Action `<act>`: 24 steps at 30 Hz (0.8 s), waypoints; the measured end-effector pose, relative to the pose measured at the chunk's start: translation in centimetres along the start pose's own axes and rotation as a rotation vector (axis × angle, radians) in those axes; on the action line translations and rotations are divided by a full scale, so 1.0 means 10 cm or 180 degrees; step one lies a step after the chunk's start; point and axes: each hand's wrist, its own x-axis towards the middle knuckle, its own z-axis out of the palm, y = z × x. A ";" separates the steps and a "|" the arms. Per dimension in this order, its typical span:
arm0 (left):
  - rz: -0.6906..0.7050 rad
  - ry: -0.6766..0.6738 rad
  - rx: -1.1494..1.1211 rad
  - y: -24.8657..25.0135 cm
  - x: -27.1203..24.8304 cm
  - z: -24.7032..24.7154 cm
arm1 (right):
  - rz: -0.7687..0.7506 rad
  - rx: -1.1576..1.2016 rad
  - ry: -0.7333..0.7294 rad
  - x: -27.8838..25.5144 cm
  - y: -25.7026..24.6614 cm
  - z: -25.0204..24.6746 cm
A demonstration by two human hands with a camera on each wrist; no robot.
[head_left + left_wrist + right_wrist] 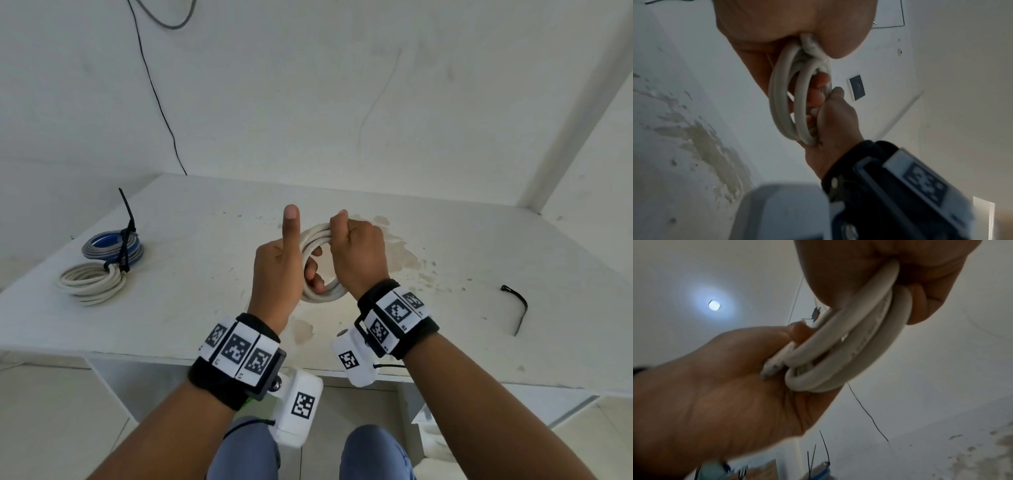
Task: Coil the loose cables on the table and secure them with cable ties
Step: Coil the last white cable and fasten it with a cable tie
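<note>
A white cable coil (pixel 317 238) is held just above the middle of the table (pixel 445 246) by both hands. My left hand (pixel 277 270) grips its left side, fingers curled through the loops and one finger pointing straight up. My right hand (pixel 359 250) is closed over the coil's top right. In the left wrist view the coil (pixel 777 100) hangs from my left hand (pixel 797 24) while my right hand (pixel 835 123) clasps its far side. In the right wrist view a frayed cable end (pixel 770 369) lies against my left hand (pixel 715 394), beside the coil (pixel 869 337).
At the table's left lie a blue and grey coil (pixel 113 245) with a black tie sticking up and a white coil (pixel 90 282), also tied. A loose black cable tie (pixel 519 308) lies at the right. A thin black wire (pixel 154 89) runs down the wall behind.
</note>
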 end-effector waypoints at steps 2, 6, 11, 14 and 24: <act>-0.0120 0.0060 -0.0166 -0.01 -0.03 0.02 | 0.0122 0.0209 0.0137 0.01 0.03 0.02; -0.0464 0.0197 -0.0529 0.01 0.04 0.05 | 0.0130 0.0323 0.0186 -0.01 0.02 0.06; -0.0549 0.0206 -0.0434 -0.05 0.24 -0.03 | 0.0153 0.0317 -0.0445 -0.01 0.01 -0.04; -0.0500 -0.0044 0.0098 -0.07 0.30 -0.09 | -0.0115 0.0010 -0.0796 -0.01 -0.01 -0.11; -0.0276 -0.0651 0.1100 -0.04 0.34 -0.09 | 0.0152 -0.0087 -0.1187 -0.05 0.07 0.02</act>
